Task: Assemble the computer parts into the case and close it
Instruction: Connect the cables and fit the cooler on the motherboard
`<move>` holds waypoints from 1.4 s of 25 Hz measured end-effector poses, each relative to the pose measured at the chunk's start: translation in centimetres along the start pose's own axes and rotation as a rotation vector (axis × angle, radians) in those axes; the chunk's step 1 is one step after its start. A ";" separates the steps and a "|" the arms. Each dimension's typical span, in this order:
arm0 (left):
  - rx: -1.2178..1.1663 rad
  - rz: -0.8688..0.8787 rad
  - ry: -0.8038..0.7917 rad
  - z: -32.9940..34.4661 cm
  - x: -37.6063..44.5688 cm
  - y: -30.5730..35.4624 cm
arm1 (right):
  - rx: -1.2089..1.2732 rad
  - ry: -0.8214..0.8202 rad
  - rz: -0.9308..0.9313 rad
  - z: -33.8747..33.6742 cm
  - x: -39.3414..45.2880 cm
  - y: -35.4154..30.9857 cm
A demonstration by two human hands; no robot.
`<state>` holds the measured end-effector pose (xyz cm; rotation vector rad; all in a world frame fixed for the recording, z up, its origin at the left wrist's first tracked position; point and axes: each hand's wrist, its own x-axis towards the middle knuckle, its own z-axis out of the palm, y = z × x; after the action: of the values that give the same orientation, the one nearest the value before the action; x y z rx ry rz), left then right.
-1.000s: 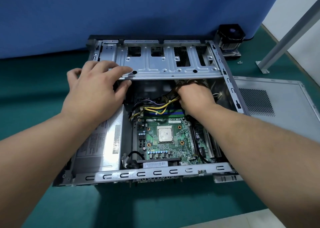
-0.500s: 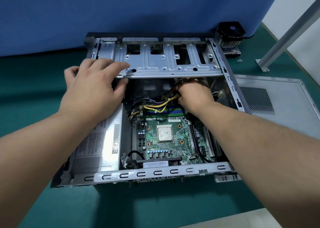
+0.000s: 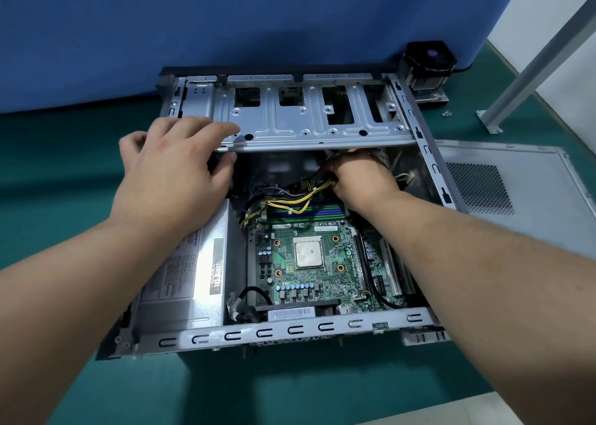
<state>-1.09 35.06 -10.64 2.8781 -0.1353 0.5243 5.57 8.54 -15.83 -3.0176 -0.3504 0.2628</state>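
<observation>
your silver boxed power supply (image 3: pixel 190 263) already sits in the left bay of the open grey steel computer case (image 3: pixel 290 329), and the green motherboard (image 3: pixel 309 263) lies on the case floor with its square processor (image 3: pixel 309 254) bare. so the cooler is not yet fitted: the black finned fan cooler (image 3: pixel 427 69) stands on the green table (image 3: pixel 64 179) behind the case's far right corner. the perforated grey side panel (image 3: pixel 503 179) lies flat to the right, so closing is well off.

your left hand (image 3: pixel 174 179) lies over the near edge of the swung-up silver drive cage (image 3: pixel 309 118), fingers on top and thumb tucked beneath, a light grip on that lip. your right hand (image 3: pixel 361 179) reaches under the cage; its grip looks closed round the yellow and black cable bundle (image 3: pixel 309 195), though the fingertips are hidden.
</observation>
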 end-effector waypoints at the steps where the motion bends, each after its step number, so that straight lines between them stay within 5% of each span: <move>1: 0.001 0.001 -0.001 0.0 0.0 0.0 | 0.012 -0.003 0.002 -0.1 -0.1 0.0; 24: 0.004 -0.014 -0.026 -0.2 0.0 0.2 | -0.266 -0.225 -0.027 -3.6 -4.2 -2.5; 35: -0.010 0.111 -0.173 -1.2 -0.2 1.0 | -0.424 -0.203 -0.067 -2.2 -4.6 -4.7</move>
<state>-1.80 34.33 -9.43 2.9153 -0.3259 0.2919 0.56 11.84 -12.43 -3.3903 -0.5918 0.5577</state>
